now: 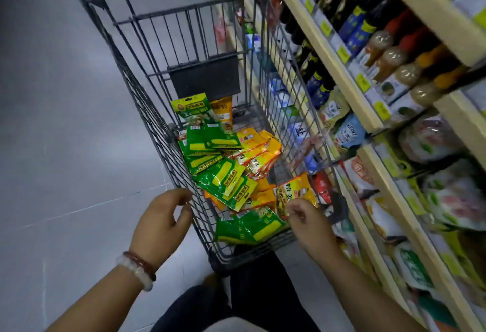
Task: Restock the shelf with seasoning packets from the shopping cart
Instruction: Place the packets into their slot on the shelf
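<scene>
A grey wire shopping cart [147,110] stands in the aisle, holding a heap of green packets [223,174] and orange-yellow seasoning packets [260,147]. My right hand [310,224] reaches into the cart's near right corner and pinches an orange-yellow packet [294,192] by its lower edge, lifting it upright. My left hand [163,224] hovers at the cart's near left rim, fingers loosely curled, holding nothing. The shelf [349,89] runs along the right side.
The shelf's upper levels carry dark sauce bottles [352,8] and spice bottles [389,55]; lower levels hold pouches and bags [431,142]. Grey floor [65,121] lies to the left of the cart. My legs in dark trousers [252,292] are just behind the cart.
</scene>
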